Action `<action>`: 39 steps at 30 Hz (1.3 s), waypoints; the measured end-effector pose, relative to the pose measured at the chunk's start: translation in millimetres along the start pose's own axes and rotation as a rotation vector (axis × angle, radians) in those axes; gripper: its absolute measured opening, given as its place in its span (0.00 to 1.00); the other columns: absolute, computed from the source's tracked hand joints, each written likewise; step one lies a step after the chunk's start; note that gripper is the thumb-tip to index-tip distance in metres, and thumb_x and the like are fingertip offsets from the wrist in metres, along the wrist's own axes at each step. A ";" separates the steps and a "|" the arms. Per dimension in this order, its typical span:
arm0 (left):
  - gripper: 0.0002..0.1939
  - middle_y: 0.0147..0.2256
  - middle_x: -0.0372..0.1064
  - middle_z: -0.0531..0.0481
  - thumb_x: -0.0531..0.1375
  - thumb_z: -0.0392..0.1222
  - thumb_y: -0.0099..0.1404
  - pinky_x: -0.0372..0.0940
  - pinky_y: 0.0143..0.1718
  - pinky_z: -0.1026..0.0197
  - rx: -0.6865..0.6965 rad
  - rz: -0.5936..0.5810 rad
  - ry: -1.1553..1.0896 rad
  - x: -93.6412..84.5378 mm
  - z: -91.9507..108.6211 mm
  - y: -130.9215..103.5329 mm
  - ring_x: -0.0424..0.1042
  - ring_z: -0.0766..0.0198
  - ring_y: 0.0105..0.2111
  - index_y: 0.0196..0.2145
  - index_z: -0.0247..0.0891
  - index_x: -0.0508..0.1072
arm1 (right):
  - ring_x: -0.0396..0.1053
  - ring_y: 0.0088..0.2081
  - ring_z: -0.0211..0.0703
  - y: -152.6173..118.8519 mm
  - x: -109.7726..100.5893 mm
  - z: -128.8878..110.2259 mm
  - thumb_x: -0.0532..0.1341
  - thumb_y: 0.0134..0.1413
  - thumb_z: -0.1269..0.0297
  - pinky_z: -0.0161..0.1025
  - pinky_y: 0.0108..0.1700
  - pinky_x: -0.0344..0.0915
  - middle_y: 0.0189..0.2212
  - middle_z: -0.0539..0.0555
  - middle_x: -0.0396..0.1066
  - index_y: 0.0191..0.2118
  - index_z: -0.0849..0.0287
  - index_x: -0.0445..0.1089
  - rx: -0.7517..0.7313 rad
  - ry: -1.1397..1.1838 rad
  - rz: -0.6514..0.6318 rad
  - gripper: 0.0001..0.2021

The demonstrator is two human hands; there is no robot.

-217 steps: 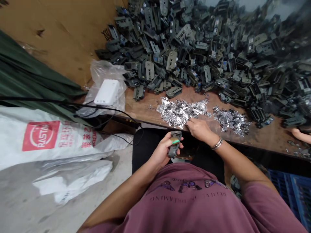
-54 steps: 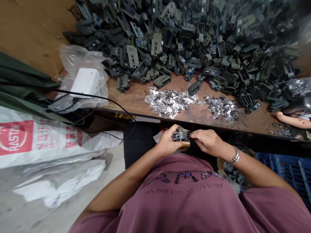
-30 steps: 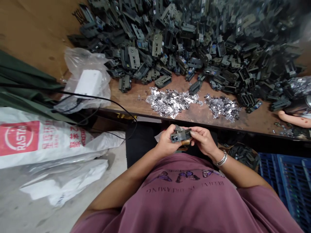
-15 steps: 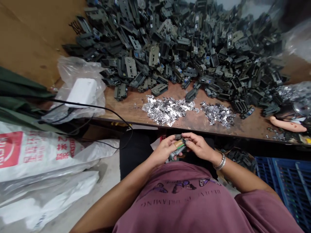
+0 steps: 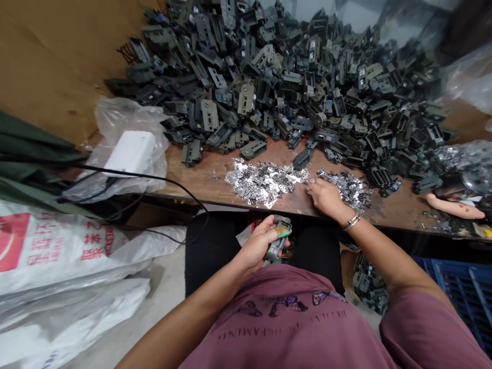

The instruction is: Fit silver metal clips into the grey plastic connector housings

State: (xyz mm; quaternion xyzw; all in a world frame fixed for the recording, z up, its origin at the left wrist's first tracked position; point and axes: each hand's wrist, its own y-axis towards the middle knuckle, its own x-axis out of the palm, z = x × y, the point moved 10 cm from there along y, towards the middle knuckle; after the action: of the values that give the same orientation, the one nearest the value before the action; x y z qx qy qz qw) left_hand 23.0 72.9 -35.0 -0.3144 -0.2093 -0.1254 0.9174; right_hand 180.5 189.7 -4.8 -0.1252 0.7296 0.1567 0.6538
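My left hand [image 5: 262, 238] is closed around a dark grey moulded housing [image 5: 275, 248], held low in front of my lap. A tan and green strip [image 5: 283, 231] shows on the housing beside my thumb. My right hand [image 5: 325, 196] reaches onto the bench, its fingers curled together at the gap between two heaps of small parts. Shiny bits lie at its fingertips; whether one is pinched I cannot make out. The left heap of flat silver metal pieces [image 5: 265, 182] is the larger. Partly behind my right hand lies the smaller, darker heap of metal clips [image 5: 351, 189].
A big pile of similar grey housings [image 5: 269, 77] covers the back of the wooden bench [image 5: 192, 177]. On the left, a white box [image 5: 132, 152] lies on plastic film, with a black cable [image 5: 169, 180] looping past the bench edge. A blue crate [image 5: 461, 292] stands at lower right.
My right hand has left the housing and moved forward and right to the small metal parts on the bench. My left hand still holds the housing in nearly the same place.
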 end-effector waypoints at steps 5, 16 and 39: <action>0.20 0.35 0.71 0.50 0.66 0.45 0.51 0.61 0.17 0.70 -0.004 0.026 -0.001 -6.4 -3.2 2.8 0.70 0.68 0.25 0.40 0.37 0.68 | 0.71 0.34 0.41 -24.7 -3.3 -5.6 0.60 0.60 0.66 0.37 0.39 0.64 0.31 0.53 0.75 0.35 0.59 0.76 -0.023 0.425 -0.006 0.07; 0.18 0.30 0.70 0.52 0.67 0.46 0.49 0.64 0.18 0.67 -0.007 0.054 -0.014 -3.7 -5.6 -1.0 0.70 0.67 0.24 0.35 0.38 0.66 | 0.73 0.38 0.47 -26.6 -4.9 16.9 0.60 0.58 0.65 0.39 0.40 0.65 0.36 0.59 0.76 0.40 0.61 0.74 0.178 0.259 -0.034 0.08; 0.14 0.30 0.63 0.55 0.60 0.34 0.52 0.64 0.38 0.60 0.412 0.185 0.558 11.5 33.7 -12.1 0.67 0.63 0.34 0.36 0.39 0.61 | 0.75 0.38 0.45 -83.7 -66.3 -112.8 0.57 0.62 0.74 0.42 0.42 0.75 0.36 0.59 0.76 0.45 0.59 0.72 -0.306 0.485 0.495 0.09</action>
State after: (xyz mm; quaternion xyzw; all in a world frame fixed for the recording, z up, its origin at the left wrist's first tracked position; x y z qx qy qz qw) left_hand 18.5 83.7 0.8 -0.0943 0.0577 -0.0781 0.9908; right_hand 117.3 67.1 66.4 -0.0748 0.8394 0.3829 0.3784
